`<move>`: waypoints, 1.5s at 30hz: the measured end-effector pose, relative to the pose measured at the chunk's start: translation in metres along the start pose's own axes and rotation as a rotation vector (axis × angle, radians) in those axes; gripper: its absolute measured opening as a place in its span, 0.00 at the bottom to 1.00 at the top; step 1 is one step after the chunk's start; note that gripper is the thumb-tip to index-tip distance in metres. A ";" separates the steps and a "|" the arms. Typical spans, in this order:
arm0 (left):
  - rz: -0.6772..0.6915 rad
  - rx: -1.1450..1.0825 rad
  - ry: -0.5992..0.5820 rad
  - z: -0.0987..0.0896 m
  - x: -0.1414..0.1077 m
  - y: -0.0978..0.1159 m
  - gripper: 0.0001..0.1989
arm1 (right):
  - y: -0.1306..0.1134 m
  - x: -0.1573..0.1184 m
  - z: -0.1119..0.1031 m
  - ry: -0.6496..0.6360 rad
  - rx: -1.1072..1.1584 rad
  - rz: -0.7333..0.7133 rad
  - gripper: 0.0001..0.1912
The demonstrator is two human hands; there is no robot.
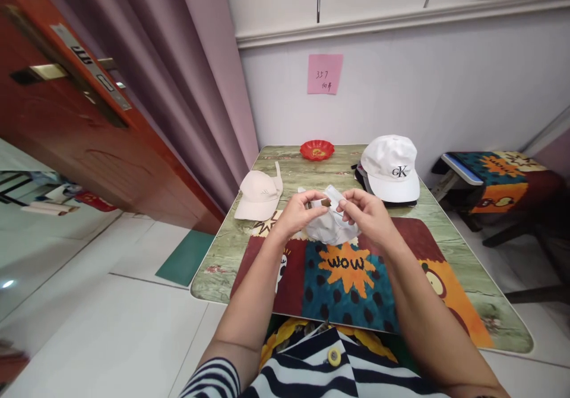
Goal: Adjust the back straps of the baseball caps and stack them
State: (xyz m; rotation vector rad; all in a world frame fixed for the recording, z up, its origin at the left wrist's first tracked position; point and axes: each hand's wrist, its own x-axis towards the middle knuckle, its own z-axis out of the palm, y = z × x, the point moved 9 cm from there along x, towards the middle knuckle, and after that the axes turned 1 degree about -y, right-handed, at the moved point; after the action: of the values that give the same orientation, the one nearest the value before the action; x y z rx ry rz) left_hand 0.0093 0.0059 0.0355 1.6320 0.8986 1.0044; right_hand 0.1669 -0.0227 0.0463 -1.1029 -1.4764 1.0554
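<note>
A white cap [333,230] rests on the colourful mat in the middle of the table, its strap end raised between my hands. My left hand [303,211] is closed at the left of the strap, pinching a small brownish piece [326,202]. On the other side, my right hand [363,209] pinches the white strap [333,195] between thumb and fingers. The cap's crown lies beneath both hands, partly hidden by them.
A cream cap [258,193] lies at the table's left edge. At the back right stands a stack of caps topped by a white one [389,163]. A red dish [317,149] sits at the back of the table [289,157].
</note>
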 end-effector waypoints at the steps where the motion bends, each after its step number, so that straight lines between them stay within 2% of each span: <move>1: -0.009 -0.022 0.007 -0.001 -0.002 -0.001 0.14 | 0.000 -0.001 -0.001 0.014 0.084 0.018 0.16; 3: -0.029 -0.080 0.048 -0.002 -0.009 -0.009 0.17 | 0.005 -0.004 -0.001 0.057 0.169 0.048 0.17; 6: -0.026 -0.116 0.165 -0.006 -0.023 -0.027 0.19 | 0.027 -0.009 0.002 0.108 0.163 0.094 0.19; 11: 0.018 0.023 0.246 -0.006 -0.036 -0.039 0.15 | 0.060 -0.012 0.012 0.129 0.099 0.091 0.20; 16: 0.127 0.204 0.293 -0.004 -0.036 -0.021 0.11 | 0.060 -0.012 0.020 0.109 0.101 0.070 0.20; 21: 0.295 0.499 0.317 0.008 -0.042 0.000 0.07 | 0.064 -0.016 0.022 0.144 0.095 0.100 0.21; 25: 0.399 0.798 0.436 0.015 -0.053 0.013 0.08 | 0.067 -0.021 0.022 0.206 0.074 0.113 0.21; 28: 0.461 0.906 0.506 0.020 -0.060 0.020 0.08 | 0.062 -0.026 0.023 0.234 0.073 0.100 0.21; 30: 0.491 0.861 0.485 0.020 -0.061 0.022 0.08 | 0.058 -0.029 0.026 0.231 0.093 0.088 0.21; 33: 0.475 0.678 0.416 0.013 -0.059 0.020 0.07 | 0.055 -0.032 0.030 0.175 0.162 0.095 0.23; 36: 0.410 0.545 0.394 0.001 -0.060 0.019 0.07 | 0.054 -0.035 0.025 0.161 0.215 0.107 0.25; 41: 0.296 0.554 0.424 -0.008 -0.068 0.028 0.08 | 0.041 -0.042 0.002 0.262 0.102 0.045 0.20; 45: 0.134 0.329 0.367 -0.005 -0.065 0.013 0.07 | 0.035 -0.045 0.010 0.193 0.009 0.032 0.18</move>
State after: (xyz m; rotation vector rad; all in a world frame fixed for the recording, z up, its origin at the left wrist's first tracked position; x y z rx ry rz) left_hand -0.0194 -0.0544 0.0362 1.8304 1.2655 1.3316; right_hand 0.1664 -0.0603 0.0021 -1.1906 -1.3038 0.9485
